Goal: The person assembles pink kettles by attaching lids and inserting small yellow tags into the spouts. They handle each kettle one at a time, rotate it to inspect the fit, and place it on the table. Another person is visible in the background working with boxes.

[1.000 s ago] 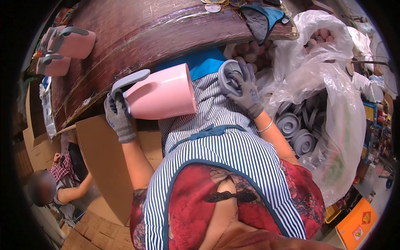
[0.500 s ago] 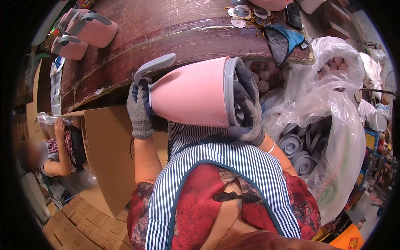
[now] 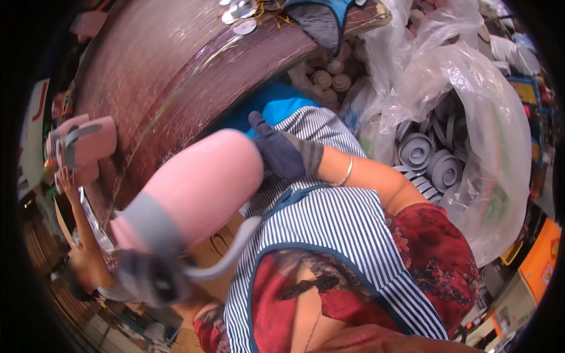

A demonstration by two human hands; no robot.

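A pink jug (image 3: 203,182) with a grey band and a long grey handle (image 3: 235,253) is tilted across my front, its rounded pink end up to the right. At the lower left, my gloved left hand (image 3: 150,276) is closed around its banded end, near where the handle joins; motion smears it. My gloved right hand (image 3: 282,150) is beside the rounded end with the thumb stretched away from the fingers. Whether its palm touches the jug, I cannot tell. Part of the fingers is hidden behind the jug.
Several pink jugs (image 3: 94,141) stand at the left on the dark wooden table (image 3: 176,76), with a co-worker's hand (image 3: 67,179) beside them. On the right, a clear plastic bag (image 3: 488,170) holds grey round discs (image 3: 416,150). A blue and grey cloth (image 3: 321,23) hangs over the table edge.
The jug has swung down to the left and turned in my left hand. My right hand has come off its grey-ringed end. My view has turned, and the co-worker's arm now reaches toward the table.
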